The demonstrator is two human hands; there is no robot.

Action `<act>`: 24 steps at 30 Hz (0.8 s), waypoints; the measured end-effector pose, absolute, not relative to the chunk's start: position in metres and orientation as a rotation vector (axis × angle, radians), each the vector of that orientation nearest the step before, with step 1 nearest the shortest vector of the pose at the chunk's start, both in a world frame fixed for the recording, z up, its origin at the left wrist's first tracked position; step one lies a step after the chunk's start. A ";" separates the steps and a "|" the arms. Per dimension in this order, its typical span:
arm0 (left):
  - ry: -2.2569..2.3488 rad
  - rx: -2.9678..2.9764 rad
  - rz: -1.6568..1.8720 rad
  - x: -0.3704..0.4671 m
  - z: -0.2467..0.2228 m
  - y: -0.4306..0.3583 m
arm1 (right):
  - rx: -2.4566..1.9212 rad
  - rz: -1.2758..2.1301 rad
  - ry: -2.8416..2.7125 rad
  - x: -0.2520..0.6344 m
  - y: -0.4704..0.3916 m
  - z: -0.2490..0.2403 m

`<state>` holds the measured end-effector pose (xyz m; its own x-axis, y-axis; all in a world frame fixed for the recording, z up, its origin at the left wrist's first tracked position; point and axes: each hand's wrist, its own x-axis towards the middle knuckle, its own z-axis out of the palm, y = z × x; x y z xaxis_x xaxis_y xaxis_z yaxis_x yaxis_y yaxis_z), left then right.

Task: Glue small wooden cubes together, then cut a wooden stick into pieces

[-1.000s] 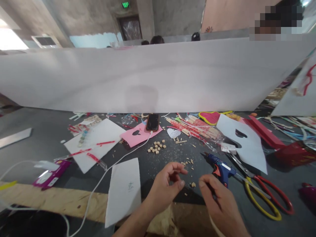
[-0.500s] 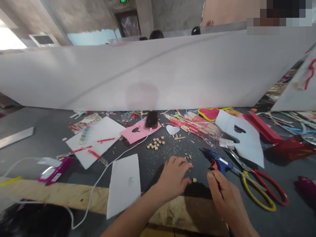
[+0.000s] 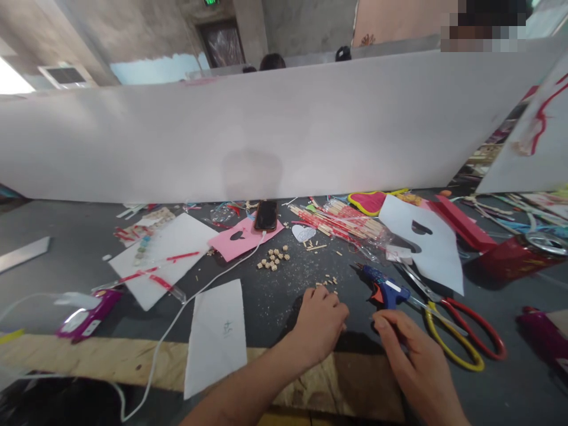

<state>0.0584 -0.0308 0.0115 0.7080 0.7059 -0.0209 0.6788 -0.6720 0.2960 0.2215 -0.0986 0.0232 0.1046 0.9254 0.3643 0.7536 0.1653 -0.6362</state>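
Observation:
My left hand [image 3: 320, 322] rests low over the dark tabletop with its fingers curled together. Whatever lies under or between those fingers is hidden. Just beyond its fingertips are several short bits of wooden stick [image 3: 328, 280]. My right hand [image 3: 415, 361] is closed in a pinch, thumb against the index finger. A tiny pale tip shows at the pinch, too small to name. Right ahead of that hand lies a blue glue gun [image 3: 385, 284] with an orange trigger. Further off, a small pile of little wooden cubes [image 3: 273, 258] sits beside a paper heart [image 3: 304, 233].
Scissors [image 3: 452, 319] with red and yellow handles lie to the right, near a red can [image 3: 519, 257]. A phone [image 3: 266, 216] charges on pink paper [image 3: 231, 239]; its white cable [image 3: 213, 275] crosses the table. A white panel [image 3: 186, 142] stands behind. White paper [image 3: 215, 337] lies left.
My left hand has curled its spread fingers inward, and the small wooden piece beside its thumb no longer shows. My right hand keeps its pinch. The view has shifted slightly right.

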 end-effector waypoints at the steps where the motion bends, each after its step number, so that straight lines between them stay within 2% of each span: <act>1: 1.098 2.620 0.146 0.057 0.011 -0.031 | -1.636 0.266 -1.649 0.225 -0.099 0.027; 8: 1.322 2.390 0.273 0.035 0.014 -0.023 | -1.753 0.114 -1.497 0.241 -0.100 0.047; 15: 1.495 2.321 0.224 0.013 0.016 -0.013 | -1.616 0.358 -1.987 0.222 -0.096 0.019; 20: 1.466 2.280 0.213 0.005 0.020 -0.008 | -1.669 0.189 -1.864 0.235 -0.091 0.007; 24: 1.464 2.251 0.191 -0.004 0.024 -0.005 | -1.729 0.257 -1.870 0.237 -0.091 0.008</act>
<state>-0.0037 -0.0055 0.0235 0.4283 0.8951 -0.1240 0.8335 -0.3383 0.4369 0.2367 -0.0914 0.0080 0.0024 0.9608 0.2772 0.8506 0.1438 -0.5057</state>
